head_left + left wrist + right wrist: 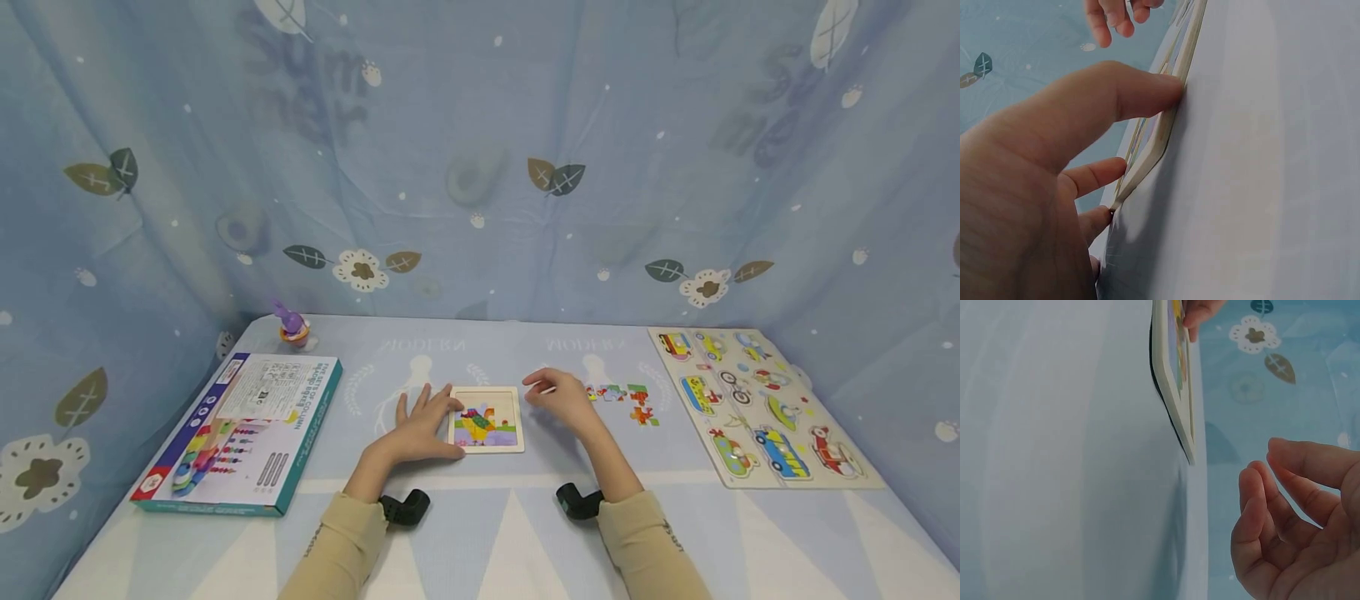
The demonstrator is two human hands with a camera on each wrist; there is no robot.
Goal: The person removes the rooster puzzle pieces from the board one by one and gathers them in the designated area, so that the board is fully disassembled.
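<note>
Puzzle tray (pixel 483 399) lies flat on the worktop (pixel 487 492), a colourful picture filling its nearer part and bare wood showing along its far part. At its left side, the left hand (pixel 422 429) is spread and relaxed, thumb against the near edge and a fingertip over the rim; a lopsided push from that thumb could slide or tilt the tray and jog the pieces out of line. Just right of the tray, the right hand (pixel 561 398) hovers with loosely bent fingers, apparently grasping nothing; dropping onto the rim, it might knock the tray askew. Farther right of the tray, loose pieces (pixel 638 392) lie close together, partly hidden by that hand, so a careless sweep could scatter them. Well left of the tray sits a flat box (pixel 243 433), and well right a picture board (pixel 757 408); only a wide elbow swing seems likely to shift either. Farthest back, left of the tray, a purple figurine (pixel 291 325) could topple if the box were shoved.
</note>
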